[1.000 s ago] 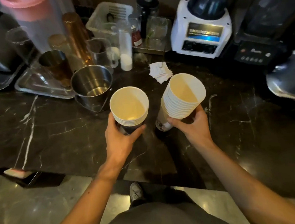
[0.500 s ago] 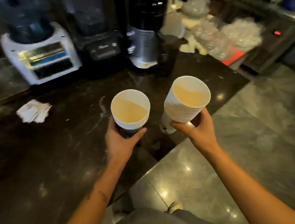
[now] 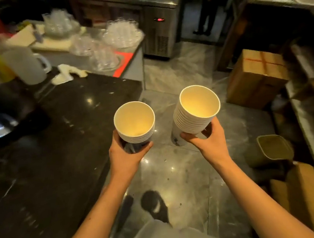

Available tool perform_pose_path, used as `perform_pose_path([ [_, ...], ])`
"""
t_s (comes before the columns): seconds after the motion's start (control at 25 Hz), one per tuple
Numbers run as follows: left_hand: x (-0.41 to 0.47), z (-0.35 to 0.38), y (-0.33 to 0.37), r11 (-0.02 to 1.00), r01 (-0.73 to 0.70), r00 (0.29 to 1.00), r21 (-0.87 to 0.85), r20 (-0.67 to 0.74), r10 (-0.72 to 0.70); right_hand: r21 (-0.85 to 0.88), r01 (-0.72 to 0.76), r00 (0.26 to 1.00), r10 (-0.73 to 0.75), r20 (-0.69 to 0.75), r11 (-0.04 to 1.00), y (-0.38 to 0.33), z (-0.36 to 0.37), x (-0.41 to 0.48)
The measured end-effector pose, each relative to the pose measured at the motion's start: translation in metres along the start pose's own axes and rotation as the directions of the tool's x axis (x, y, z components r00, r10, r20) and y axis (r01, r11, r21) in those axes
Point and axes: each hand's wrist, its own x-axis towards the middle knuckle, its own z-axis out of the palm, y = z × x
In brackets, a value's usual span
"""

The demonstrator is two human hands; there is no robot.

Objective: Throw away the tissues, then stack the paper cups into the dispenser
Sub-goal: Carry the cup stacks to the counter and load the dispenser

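My left hand grips a short stack of nested paper cups, white-rimmed with dark sides, held upright over the counter's edge. In my right hand is a taller stack of white paper cups, tilted a little to the left and held over the floor. Both stacks open toward the camera and look empty inside. No tissues and no cup dispenser show in this view.
The dark marble counter fills the left side, with a white jug and a crumpled cloth at its far end. Bagged clear plastic cups lie beyond. A cardboard box and a green bin stand on the floor at right.
My view has swung to the right, away from the blenders and the tissues on the counter. Both hands carry their cup stacks along and now hang over the counter's edge and the floor.
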Motion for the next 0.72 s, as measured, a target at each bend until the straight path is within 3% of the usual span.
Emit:
perform_pose_path([
  [0.32, 0.063, 0.14, 0.038, 0.993, -0.12, 0.941, -0.023, 0.315, 0.121, -0.051, -0.104, 0.957, 0.086, -0.279, 0.993, 0.033, -0.099, 0.046],
  [0.72, 0.217, 0.277, 0.063, 0.977, -0.19, 0.792, -0.094, 0.574, 0.209, -0.147, -0.211, 0.834, 0.1, -0.543, 0.966, 0.053, -0.134, 0.181],
])
